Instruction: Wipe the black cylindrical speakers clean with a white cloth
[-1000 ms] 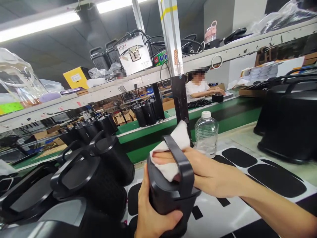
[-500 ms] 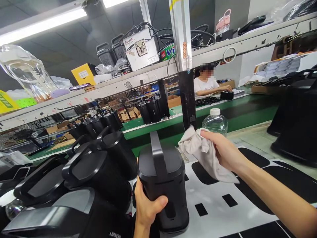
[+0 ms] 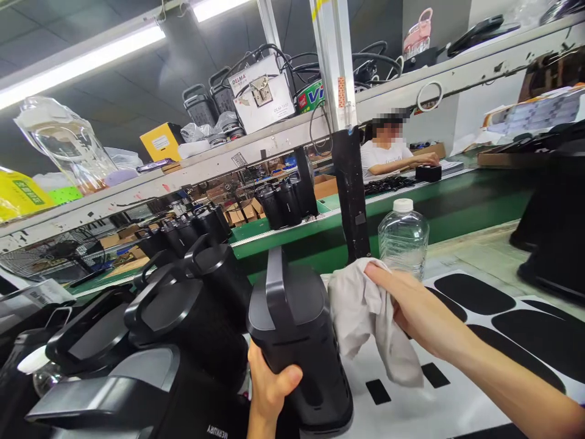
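Here the left hand (image 3: 269,390) is wrapped low around the black speaker (image 3: 297,341), steadying it upright. Just right of the speaker, the right hand (image 3: 411,305) pinches a white cloth (image 3: 370,317), whose loose end hangs against the speaker's side.

left hand (image 3: 269,396): wrist cut off by bottom edge; fingers hidden behind black speaker (image 3: 297,341)
right hand (image 3: 414,308): fingertips partly buried in grey cloth (image 3: 370,317); forearm cut off at right edge
black speaker: base clipped by bottom edge
water bottle (image 3: 404,238): lower part hidden behind hand
large black units (image 3: 553,213): cropped by right edge
co-worker (image 3: 388,152): face blurred, body hidden behind post (image 3: 350,189)
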A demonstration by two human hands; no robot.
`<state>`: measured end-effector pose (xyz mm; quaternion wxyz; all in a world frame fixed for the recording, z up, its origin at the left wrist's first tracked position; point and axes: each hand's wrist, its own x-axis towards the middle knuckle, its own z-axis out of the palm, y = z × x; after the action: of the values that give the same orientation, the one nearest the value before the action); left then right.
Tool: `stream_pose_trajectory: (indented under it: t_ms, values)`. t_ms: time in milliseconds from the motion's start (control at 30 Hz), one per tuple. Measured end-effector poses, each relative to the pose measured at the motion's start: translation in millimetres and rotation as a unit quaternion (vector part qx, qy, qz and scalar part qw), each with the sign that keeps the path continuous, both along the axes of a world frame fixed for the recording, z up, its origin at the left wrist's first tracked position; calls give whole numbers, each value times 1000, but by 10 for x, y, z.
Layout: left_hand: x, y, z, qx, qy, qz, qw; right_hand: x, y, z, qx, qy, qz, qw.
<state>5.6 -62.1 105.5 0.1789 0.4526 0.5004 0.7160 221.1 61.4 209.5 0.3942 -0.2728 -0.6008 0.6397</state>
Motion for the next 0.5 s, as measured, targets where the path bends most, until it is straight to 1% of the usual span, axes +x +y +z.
stream_pose_trajectory:
  t_ms: [67, 133, 167, 200, 267, 333, 367, 433, 500]
  values:
    - [80, -19, 100, -4, -26, 21, 999, 18, -78, -26, 30, -24, 29, 999]
    - [205, -28, 206, -12, -40, 64, 997, 17, -163, -53, 46, -47, 57, 996]
    - [285, -25, 246, -18, -39, 86, 995, 5, -202, -64, 49, -48, 61, 996]
    - [377, -17, 269, -27, -33, 103, 994, -17, -233, -74, 46, -43, 53, 997]
    - [598, 9, 261, -49, 3, 128, 991, -88, -253, -93, 21, -4, 25, 999]
    - [853, 39, 192, -71, 96, 162, 980, -175, -197, -115, -37, 66, -16, 997]
    - [981, 53, 150, -76, 165, 185, 966, -213, -141, -130, -72, 103, -40, 991]
    - [1210, 77, 83, -68, 299, 235, 922, -255, 7, -175, -115, 159, -66, 978]
    - [1372, 104, 62, -38, 379, 275, 883, -240, 159, -231, -113, 175, -63, 976]
